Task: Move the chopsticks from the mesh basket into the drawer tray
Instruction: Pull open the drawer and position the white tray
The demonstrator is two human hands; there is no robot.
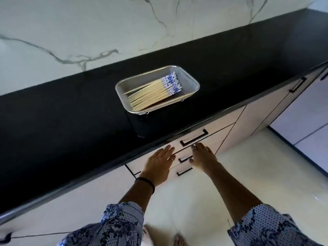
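Both hands [160, 161] [202, 156] open, apparently short of shut drawer [204, 137]; chopsticks [154, 91] in basket [190, 78].

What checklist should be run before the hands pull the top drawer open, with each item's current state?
1. Chopsticks all lying in the mesh basket: ok.
2. Basket resting fully on the black counter: ok.
3. Top drawer open: not ok, closed.
4. Left hand free: ok, fingers straight.
5. Right hand gripping the top handle: not ok, just below it.
6. Drawer tray present inside: cannot tell.
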